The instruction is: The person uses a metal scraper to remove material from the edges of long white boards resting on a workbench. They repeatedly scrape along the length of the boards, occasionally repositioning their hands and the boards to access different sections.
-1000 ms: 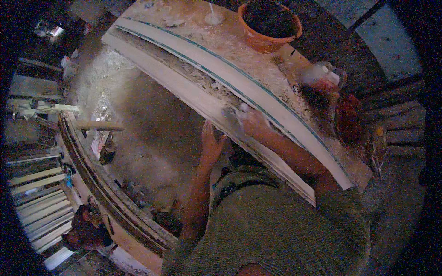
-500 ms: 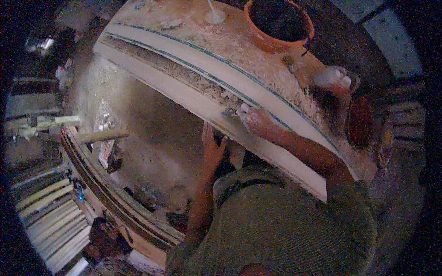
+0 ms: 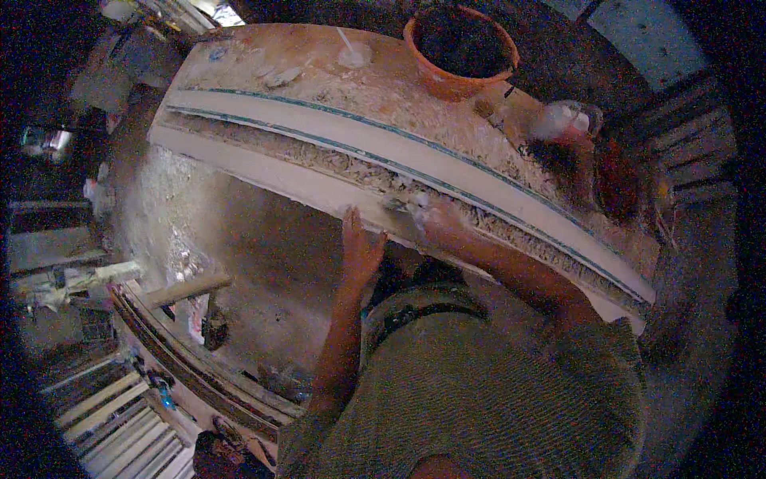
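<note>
A long pale board (image 3: 263, 172) runs along the near edge of a work table (image 3: 315, 48). Parallel beyond it lies a pale strip with dark green edges (image 3: 335, 124), and curled shavings or crumbs (image 3: 351, 165) fill the gap between. My right hand (image 3: 439, 223) is closed over the near board, around something small with a pale part; blur and dim light hide its kind. My left hand (image 3: 363, 246) rests its outstretched fingers against that board's near edge, holding nothing.
An orange bucket (image 3: 451, 86) with a dark inside stands at the table's far side. Right of it are a small brush (image 3: 485, 108) and a cloudy plastic container (image 3: 562, 120). A rounded wooden bar (image 3: 190, 289) juts over a curved bench (image 3: 203, 375); pale slats (image 3: 124, 435) lie lower left.
The view has shifted, so the boards lie flatter across it and more of their right end shows. Both hands keep to the near board, the right one still closed.
</note>
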### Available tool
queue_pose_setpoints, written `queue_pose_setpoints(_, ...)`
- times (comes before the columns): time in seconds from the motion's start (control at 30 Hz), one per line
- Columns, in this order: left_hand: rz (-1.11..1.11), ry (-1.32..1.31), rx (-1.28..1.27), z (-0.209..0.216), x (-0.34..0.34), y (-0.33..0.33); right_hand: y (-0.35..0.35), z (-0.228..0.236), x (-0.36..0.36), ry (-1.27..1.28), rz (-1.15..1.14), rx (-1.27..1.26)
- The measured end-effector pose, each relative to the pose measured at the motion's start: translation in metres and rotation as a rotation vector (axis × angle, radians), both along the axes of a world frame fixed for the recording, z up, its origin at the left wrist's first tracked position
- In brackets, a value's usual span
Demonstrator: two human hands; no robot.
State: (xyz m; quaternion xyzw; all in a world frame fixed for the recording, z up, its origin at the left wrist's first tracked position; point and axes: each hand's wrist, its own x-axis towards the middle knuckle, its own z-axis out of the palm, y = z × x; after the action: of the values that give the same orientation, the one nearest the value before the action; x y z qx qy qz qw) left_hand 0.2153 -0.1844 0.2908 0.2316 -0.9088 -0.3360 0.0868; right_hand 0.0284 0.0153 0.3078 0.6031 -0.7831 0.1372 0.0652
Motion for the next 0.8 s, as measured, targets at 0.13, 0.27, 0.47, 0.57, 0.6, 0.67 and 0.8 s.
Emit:
queue_pose_setpoints(0.13, 0.003, -0.063, 0.028, -0.001, 0.002, -0.006, -0.001, 0.011, 0.006, -0.202, -0.059, 0.130)
queue_pose_setpoints(0.27, -0.033, -0.034, -0.032, -0.001, 0.004, -0.008, -0.027, 0.030, 0.000, -0.165, -0.046, 0.329)
queue_pose_setpoints(0.47, -0.032, -0.109, -0.019, 0.007, 0.007, -0.013, -0.038, 0.044, -0.015, -0.018, 0.047, 0.210)
queue_pose_setpoints(0.57, -0.041, -0.045, -0.014, 0.013, 0.011, -0.013, -0.048, 0.037, -0.017, 0.144, 0.122, 0.121)
queue_pose_setpoints(0.6, -0.055, -0.004, -0.031, 0.014, 0.012, -0.014, -0.061, 0.034, -0.018, 0.057, 0.103, 0.265)
queue_pose_setpoints(0.67, -0.060, -0.002, -0.079, 0.016, 0.014, -0.015, -0.073, 0.033, -0.021, -0.116, 0.065, 0.172)
queue_pose_setpoints(0.8, -0.033, -0.109, -0.154, 0.017, 0.019, -0.014, -0.072, 0.045, -0.028, -0.006, 0.098, 0.474)
